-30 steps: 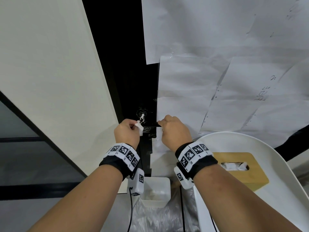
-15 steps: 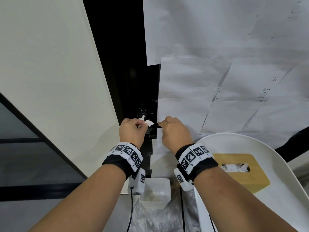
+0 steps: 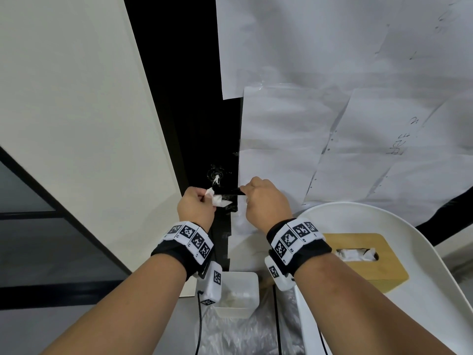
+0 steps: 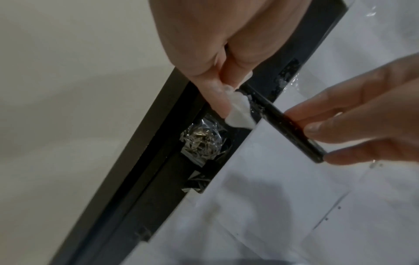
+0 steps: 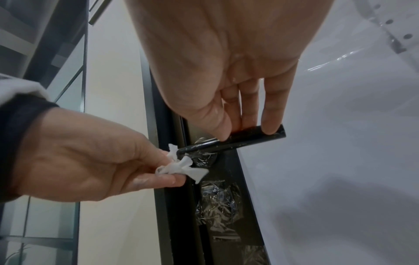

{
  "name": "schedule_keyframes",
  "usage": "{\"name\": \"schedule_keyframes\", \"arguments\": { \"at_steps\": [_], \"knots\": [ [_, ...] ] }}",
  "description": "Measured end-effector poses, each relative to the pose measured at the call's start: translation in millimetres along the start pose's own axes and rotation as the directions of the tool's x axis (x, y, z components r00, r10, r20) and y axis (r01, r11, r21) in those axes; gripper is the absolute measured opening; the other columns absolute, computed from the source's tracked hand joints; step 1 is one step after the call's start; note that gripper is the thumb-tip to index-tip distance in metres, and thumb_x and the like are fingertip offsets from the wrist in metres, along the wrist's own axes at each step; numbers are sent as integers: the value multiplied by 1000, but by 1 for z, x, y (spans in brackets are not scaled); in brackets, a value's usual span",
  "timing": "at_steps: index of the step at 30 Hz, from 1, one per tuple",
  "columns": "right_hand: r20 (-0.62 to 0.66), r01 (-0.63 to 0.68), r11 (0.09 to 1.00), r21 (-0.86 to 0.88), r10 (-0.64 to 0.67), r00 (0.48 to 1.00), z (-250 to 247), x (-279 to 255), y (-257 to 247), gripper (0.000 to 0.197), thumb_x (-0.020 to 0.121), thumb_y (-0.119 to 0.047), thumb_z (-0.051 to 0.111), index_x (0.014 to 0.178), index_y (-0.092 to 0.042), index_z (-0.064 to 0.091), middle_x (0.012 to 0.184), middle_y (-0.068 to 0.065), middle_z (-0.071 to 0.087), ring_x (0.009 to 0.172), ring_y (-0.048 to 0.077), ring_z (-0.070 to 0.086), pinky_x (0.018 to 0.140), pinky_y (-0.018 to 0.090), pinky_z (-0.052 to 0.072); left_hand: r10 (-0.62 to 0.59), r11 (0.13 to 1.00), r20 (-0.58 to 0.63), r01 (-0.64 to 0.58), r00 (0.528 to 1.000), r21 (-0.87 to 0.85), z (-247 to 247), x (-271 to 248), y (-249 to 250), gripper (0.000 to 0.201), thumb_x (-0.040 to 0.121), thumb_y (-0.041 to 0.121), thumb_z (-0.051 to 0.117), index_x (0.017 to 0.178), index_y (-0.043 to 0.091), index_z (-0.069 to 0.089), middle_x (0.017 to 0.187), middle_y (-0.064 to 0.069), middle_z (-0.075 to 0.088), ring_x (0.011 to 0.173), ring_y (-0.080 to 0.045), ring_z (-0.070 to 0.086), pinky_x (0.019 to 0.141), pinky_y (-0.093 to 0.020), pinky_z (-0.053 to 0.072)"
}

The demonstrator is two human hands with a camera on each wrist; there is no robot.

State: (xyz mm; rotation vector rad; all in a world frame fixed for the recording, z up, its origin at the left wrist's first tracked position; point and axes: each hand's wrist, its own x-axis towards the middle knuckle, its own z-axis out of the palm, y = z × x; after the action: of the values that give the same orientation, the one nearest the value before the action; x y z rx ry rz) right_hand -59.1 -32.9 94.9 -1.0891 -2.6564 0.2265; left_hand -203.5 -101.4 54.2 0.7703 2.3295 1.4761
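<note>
Where the black door handle (image 5: 247, 140) sticks out level from the dark door stile (image 5: 176, 233), both hands are on it: the right hand (image 3: 266, 204) has the free end of the lever, thumb and curled fingertips (image 5: 271, 125) closing on the bar from opposite sides and pinching it between them. Over at the bend nearest the door, the left hand (image 3: 195, 208) pinches a crumpled white tissue (image 5: 181, 168) between thumb and forefinger, and the wad sits right against the handle's elbow, touching it. Pale specks and streaks show along the bar. Just below the handle, crinkled clear plastic film (image 5: 217, 204) is stuck over the lock plate. Right of the stile, the door face is covered with overlapping white paper sheets (image 3: 320, 129), one of them bearing handwriting. Left of the stile runs a cream wall panel (image 3: 76, 111). Down below the wrists sits a small white bin (image 3: 252, 290) with crumpled tissues inside, standing on a clear plastic bag (image 3: 230, 334); off to the right, a wooden tissue box (image 3: 378, 272) rests on a white chair seat (image 3: 435, 252)
</note>
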Motion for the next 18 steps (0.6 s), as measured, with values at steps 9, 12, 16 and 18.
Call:
{"name": "schedule_keyframes", "arguments": {
  "at_steps": [9, 12, 16, 18],
  "knots": [
    [-7, 0, 1000, 10, 0, 1000, -1, 0, -2, 42, 78, 0, 47, 114, -14, 63, 104, 4, 56, 94, 24, 51, 61, 30, 41, -350, 713, 247, 428, 904, -555, 3, -3, 26, 18, 93, -8, 46, 86, 5, 57, 91, -14, 63, 83, -28, 69, 56, -19, 57],
    [-13, 0, 1000, 15, 0, 1000, -2, -1, -2, 40, 78, 0, 47, 112, -14, 63, 102, 4, 56, 92, 24, 50, 61, 31, 42, -381, 649, 250, 450, 890, -613, 0, -5, 32, 16, 90, -13, 49, 93, 0, 58, 93, -18, 64, 75, -24, 69, 54, -17, 56],
    [0, -2, 1000, 7, 2, 1000, -1, -1, -1, 42, 77, 1, 47, 112, -15, 63, 104, 3, 55, 92, 23, 50, 61, 30, 43, -320, 766, 141, 344, 937, -543, -3, -6, 23, 12, 84, -6, 64, 84, 7, 64, 90, -17, 70, 76, -21, 70, 65, -23, 59],
    [-1, -5, 1000, 2, 5, 1000, 0, -2, -1, 41, 77, 1, 47, 111, -16, 63, 103, 2, 55, 92, 22, 49, 60, 30, 42, -218, 890, 45, 217, 975, -401, -7, -5, 19, 9, 81, 5, 70, 83, 14, 70, 84, -10, 73, 75, -19, 70, 74, -32, 60]
  ]
}}
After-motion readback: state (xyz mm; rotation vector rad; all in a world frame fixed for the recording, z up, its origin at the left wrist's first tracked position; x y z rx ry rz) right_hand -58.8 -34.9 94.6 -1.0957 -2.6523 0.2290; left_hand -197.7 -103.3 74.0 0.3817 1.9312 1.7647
